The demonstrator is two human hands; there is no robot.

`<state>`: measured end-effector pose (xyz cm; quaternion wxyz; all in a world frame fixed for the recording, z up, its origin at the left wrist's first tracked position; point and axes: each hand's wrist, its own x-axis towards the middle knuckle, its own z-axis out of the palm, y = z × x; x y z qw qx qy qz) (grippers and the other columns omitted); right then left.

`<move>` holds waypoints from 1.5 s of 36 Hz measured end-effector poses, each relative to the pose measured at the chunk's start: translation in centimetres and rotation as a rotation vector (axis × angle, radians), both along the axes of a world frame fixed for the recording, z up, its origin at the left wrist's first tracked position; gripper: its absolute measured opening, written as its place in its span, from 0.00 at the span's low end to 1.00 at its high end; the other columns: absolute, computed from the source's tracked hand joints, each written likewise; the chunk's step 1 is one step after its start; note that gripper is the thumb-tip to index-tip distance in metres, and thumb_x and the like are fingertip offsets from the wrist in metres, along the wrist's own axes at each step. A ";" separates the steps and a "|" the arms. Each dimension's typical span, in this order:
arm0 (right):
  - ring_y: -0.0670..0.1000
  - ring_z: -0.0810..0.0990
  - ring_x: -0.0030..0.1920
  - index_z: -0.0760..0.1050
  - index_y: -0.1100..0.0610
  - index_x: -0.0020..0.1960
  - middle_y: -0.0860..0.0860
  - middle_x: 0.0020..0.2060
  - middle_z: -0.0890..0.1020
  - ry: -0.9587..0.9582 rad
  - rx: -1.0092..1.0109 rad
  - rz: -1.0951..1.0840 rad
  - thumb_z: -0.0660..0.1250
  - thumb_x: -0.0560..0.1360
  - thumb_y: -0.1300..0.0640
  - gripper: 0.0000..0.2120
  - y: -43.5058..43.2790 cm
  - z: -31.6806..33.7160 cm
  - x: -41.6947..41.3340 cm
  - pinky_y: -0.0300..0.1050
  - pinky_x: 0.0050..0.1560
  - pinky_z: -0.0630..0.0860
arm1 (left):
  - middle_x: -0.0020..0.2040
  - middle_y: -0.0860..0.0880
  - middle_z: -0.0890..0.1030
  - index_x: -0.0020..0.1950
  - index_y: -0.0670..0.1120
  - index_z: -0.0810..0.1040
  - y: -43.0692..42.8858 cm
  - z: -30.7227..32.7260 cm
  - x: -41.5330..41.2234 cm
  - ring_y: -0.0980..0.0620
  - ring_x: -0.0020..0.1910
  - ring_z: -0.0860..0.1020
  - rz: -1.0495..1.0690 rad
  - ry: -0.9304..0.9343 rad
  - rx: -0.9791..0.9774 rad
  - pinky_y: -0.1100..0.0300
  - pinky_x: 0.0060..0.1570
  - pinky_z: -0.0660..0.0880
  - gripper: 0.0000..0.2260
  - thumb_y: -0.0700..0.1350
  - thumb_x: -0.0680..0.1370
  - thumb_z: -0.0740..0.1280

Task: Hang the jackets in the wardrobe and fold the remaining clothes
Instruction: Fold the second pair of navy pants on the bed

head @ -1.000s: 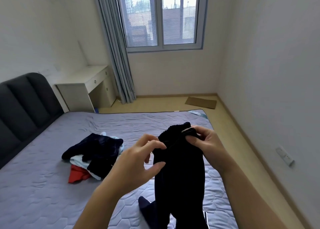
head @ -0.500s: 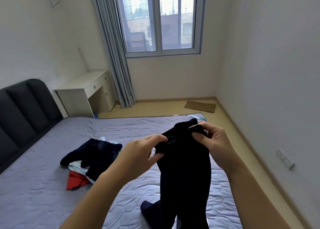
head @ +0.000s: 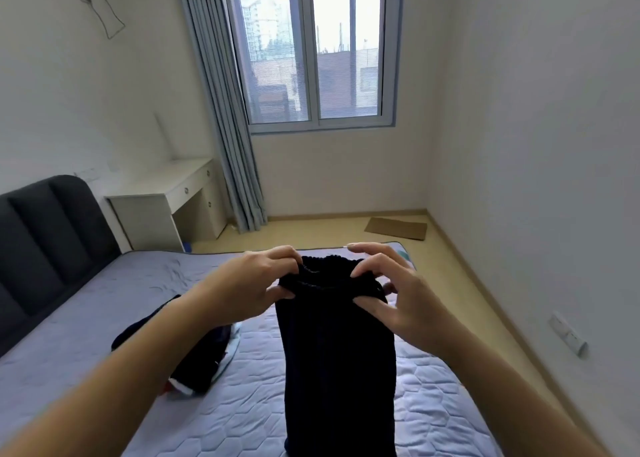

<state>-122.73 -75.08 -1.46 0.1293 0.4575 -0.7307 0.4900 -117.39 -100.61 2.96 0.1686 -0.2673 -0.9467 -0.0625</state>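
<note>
A dark navy garment (head: 339, 359) with a ribbed elastic waistband hangs in front of me over the bed. My left hand (head: 256, 283) pinches the waistband at its left end. My right hand (head: 391, 294) pinches the right end between thumb and curled fingers, its index finger raised. The cloth drops straight down and out of the bottom of the frame. A heap of other clothes (head: 197, 359), dark with white and a bit of red, lies on the mattress to the left, partly hidden by my left forearm.
The lilac quilted mattress (head: 433, 404) fills the lower view, with a dark padded headboard (head: 45, 249) at left. A white desk (head: 173, 211) and grey curtain (head: 228, 138) stand by the window. Flat cardboard (head: 396, 228) lies on the floor. The wall is close on the right.
My left hand took hold of the waistband, and both hands moved apart, spreading it level. The view tilted upward, so more of the window and wall shows.
</note>
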 end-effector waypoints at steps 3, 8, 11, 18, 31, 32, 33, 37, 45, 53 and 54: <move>0.42 0.73 0.58 0.71 0.47 0.56 0.46 0.63 0.72 0.214 0.176 0.045 0.71 0.70 0.62 0.19 0.2 1.8 -0.4 0.25 0.49 0.69 | 0.55 0.53 0.77 0.52 0.44 0.79 -0.2 1.5 0.0 0.50 0.44 0.79 -0.025 0.013 -0.017 0.54 0.45 0.77 0.09 0.42 0.73 0.72; 0.46 0.78 0.51 0.75 0.54 0.55 0.50 0.61 0.70 0.366 0.316 0.082 0.73 0.70 0.61 0.14 0.2 4.5 -1.1 0.28 0.46 0.72 | 0.55 0.54 0.77 0.52 0.43 0.78 -0.7 3.7 0.0 0.49 0.45 0.79 -0.034 0.030 -0.044 0.51 0.47 0.77 0.08 0.43 0.75 0.71; 0.44 0.78 0.48 0.78 0.55 0.52 0.49 0.63 0.70 0.428 0.337 0.082 0.73 0.71 0.60 0.11 0.1 5.6 -1.0 0.34 0.45 0.76 | 0.55 0.54 0.77 0.52 0.44 0.79 -0.9 4.9 0.1 0.49 0.43 0.79 -0.041 0.052 -0.047 0.51 0.45 0.77 0.07 0.43 0.75 0.71; 0.48 0.78 0.53 0.80 0.55 0.51 0.50 0.66 0.68 0.365 0.370 0.076 0.74 0.71 0.60 0.09 -0.5 7.4 -0.7 0.41 0.44 0.79 | 0.56 0.55 0.77 0.53 0.44 0.79 -1.7 6.8 1.1 0.48 0.40 0.80 -0.043 0.151 -0.144 0.52 0.41 0.78 0.07 0.45 0.76 0.69; 0.45 0.77 0.47 0.75 0.44 0.56 0.38 0.50 0.74 0.313 0.615 0.116 0.68 0.75 0.49 0.10 -1.6 8.3 -0.4 0.45 0.44 0.77 | 0.54 0.59 0.78 0.51 0.49 0.78 -2.7 7.2 2.0 0.52 0.32 0.77 -0.005 0.247 -0.201 0.55 0.30 0.76 0.07 0.46 0.74 0.71; 0.44 0.76 0.47 0.74 0.44 0.58 0.39 0.50 0.75 0.341 0.665 0.123 0.66 0.75 0.47 0.11 -1.8 8.4 -0.3 0.46 0.44 0.77 | 0.54 0.59 0.78 0.51 0.49 0.78 -2.8 7.3 1.9 0.52 0.32 0.77 -0.002 0.237 -0.203 0.54 0.30 0.76 0.07 0.47 0.75 0.70; 0.44 0.75 0.47 0.72 0.43 0.58 0.40 0.50 0.75 0.364 0.708 0.130 0.65 0.76 0.46 0.12 -2.0 8.6 -0.1 0.47 0.44 0.77 | 0.54 0.59 0.78 0.51 0.49 0.78 -2.8 7.3 1.8 0.52 0.32 0.77 0.000 0.225 -0.201 0.54 0.31 0.76 0.06 0.47 0.75 0.70; 0.43 0.76 0.44 0.71 0.43 0.57 0.40 0.48 0.75 0.424 0.786 0.123 0.63 0.76 0.45 0.11 -2.4 10.6 -0.3 0.45 0.42 0.77 | 0.53 0.60 0.76 0.51 0.50 0.75 -3.0 9.1 1.0 0.54 0.34 0.77 0.009 0.166 -0.184 0.56 0.33 0.75 0.06 0.47 0.75 0.69; 0.50 0.79 0.46 0.80 0.52 0.50 0.45 0.44 0.78 0.204 0.661 0.170 0.65 0.75 0.49 0.10 -1.9 19.7 -2.9 0.42 0.46 0.77 | 0.48 0.51 0.77 0.48 0.44 0.77 -4.4 19.0 -0.1 0.55 0.42 0.76 0.052 0.039 -0.136 0.58 0.43 0.74 0.04 0.41 0.75 0.70; 0.61 0.80 0.48 0.80 0.64 0.53 0.60 0.44 0.81 0.118 0.538 0.160 0.66 0.77 0.59 0.09 -0.8 25.4 -4.8 0.53 0.47 0.78 | 0.51 0.63 0.68 0.41 0.54 0.73 -1.8 22.6 1.2 0.58 0.36 0.74 0.011 0.204 -0.241 0.67 0.36 0.69 0.06 0.50 0.74 0.70; 0.62 0.80 0.48 0.80 0.64 0.52 0.61 0.43 0.81 0.125 0.522 0.157 0.66 0.77 0.60 0.09 -0.7 25.7 -4.9 0.56 0.48 0.78 | 0.50 0.64 0.67 0.42 0.53 0.74 -1.2 22.6 1.4 0.57 0.35 0.73 -0.019 0.242 -0.228 0.66 0.37 0.69 0.06 0.50 0.73 0.71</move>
